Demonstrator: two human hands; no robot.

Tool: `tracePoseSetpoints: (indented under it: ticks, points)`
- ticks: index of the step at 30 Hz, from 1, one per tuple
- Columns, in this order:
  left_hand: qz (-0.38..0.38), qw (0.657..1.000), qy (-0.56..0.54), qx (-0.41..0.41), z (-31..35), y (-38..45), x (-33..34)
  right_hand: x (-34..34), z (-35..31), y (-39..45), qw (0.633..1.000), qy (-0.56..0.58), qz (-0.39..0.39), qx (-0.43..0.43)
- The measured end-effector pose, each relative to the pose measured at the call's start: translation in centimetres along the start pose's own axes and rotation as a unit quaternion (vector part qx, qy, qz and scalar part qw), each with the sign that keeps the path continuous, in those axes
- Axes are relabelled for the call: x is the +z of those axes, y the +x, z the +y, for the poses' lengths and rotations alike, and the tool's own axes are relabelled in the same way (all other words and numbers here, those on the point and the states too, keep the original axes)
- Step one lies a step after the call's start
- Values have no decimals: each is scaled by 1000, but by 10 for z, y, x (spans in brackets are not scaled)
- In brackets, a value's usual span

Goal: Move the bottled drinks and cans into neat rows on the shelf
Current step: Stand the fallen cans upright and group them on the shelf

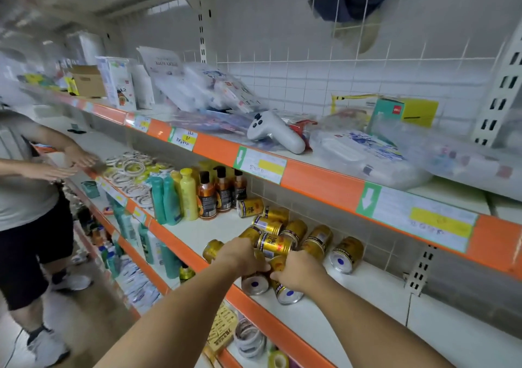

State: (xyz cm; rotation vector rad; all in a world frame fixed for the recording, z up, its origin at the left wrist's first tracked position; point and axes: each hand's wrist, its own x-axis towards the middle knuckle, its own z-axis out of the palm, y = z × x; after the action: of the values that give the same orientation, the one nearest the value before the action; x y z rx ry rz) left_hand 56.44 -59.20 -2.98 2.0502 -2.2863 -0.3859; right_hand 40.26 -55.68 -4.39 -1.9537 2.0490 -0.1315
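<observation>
The gold cans lie in a loose heap on the middle shelf, a white board with an orange front strip. Most lie on their sides, some with the silver bottom and its blue dot turned to the camera. They carry red and dark characters that I cannot read. One can lies a little apart, to the right of the heap.

The left hand is curled over a can near the shelf's front edge, fingers bent down around it. The right hand grips the neighbouring can, also with curled fingers; the fingertips of both hands nearly meet.

To the left of the heap, on the same shelf, stand dark pump bottles with orange labels, then yellow bottles and teal bottles, all upright. Further left lie rolls of tape.

The shelf above holds a white game controller, clear plastic packs and a green and yellow box with a red logo too small to read. Its orange strip bears price tags with green arrows and yellow patches; the handwriting is not legible. Behind is a white wire grid on a white panel.

At the left stands another person in a grey shirt and dark shorts, hands held out over the shelf.
</observation>
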Motion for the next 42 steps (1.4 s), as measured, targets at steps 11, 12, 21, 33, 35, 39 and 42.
tracePoseSetpoints:
  ticks: [11,12,21,33,35,39,42]
  points:
    - [-145,988,19,-44,17,16,-21,-6,3,12,995,66,-62,33]
    - [-174,982,5,-66,18,19,-22,-5,4,12,995,72,-67,35]
    - [-279,946,-88,-140,13,19,-15,-6,7,14,985,130,-96,58]
    - [-263,954,-82,-117,18,24,-10,-11,7,16,965,182,-162,100]
    - [-235,963,-70,-111,18,21,-11,-11,8,15,962,192,-165,104]
    - [-211,963,-101,-136,13,16,-9,-10,12,11,947,248,-167,115]
    - [-180,964,-137,-136,7,5,-10,-11,16,5,933,297,-166,113]
